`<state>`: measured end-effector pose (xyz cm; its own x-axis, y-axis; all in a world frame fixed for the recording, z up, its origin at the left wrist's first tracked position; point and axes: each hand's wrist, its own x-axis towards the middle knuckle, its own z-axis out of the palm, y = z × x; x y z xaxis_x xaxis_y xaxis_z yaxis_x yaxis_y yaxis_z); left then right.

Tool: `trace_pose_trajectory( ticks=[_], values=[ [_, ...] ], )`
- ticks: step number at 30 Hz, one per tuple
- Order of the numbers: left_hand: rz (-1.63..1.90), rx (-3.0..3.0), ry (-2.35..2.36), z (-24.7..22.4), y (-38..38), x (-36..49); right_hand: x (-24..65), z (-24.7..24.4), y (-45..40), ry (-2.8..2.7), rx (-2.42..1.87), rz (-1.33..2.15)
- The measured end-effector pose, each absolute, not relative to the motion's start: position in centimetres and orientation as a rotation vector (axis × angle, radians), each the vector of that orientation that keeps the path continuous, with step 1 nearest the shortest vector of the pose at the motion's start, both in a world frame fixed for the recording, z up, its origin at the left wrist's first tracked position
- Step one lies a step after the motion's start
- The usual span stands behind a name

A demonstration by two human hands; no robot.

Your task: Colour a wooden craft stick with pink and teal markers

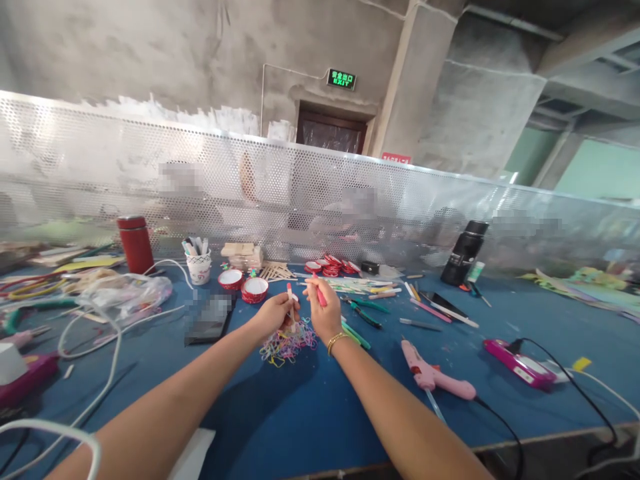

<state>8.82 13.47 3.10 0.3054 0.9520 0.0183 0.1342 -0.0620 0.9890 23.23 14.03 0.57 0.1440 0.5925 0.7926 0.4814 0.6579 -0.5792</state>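
Note:
My left hand is closed on a small pale stick with a pinkish-red upper end, held upright. Close beside it, my right hand grips a pinkish-red marker; its tip end points towards the stick, and whether the two touch is too small to tell. A gold bracelet circles the right wrist. Under and just in front of the hands lies a tangled heap of pastel rubber bands. Green markers lie partly hidden behind the right wrist.
On the blue table are a dark phone, red-rimmed round tins, pliers, a pink glue gun and a magenta power strip. A red flask and black bottle stand before a perforated metal screen. White cables loop at left.

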Motion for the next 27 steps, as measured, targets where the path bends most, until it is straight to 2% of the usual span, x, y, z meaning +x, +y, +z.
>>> trace_pose_trajectory(
  ticks=[19,27],
  values=[
    [0.961,1.432,1.085,3.5,12.8,8.9,23.4,-0.7,14.2,-1.534,-1.002,0.130],
    [1.100,1.318,1.050,0.5,14.4,9.1,22.9,-1.4,14.0,-1.422,-1.048,0.305]
  ],
)
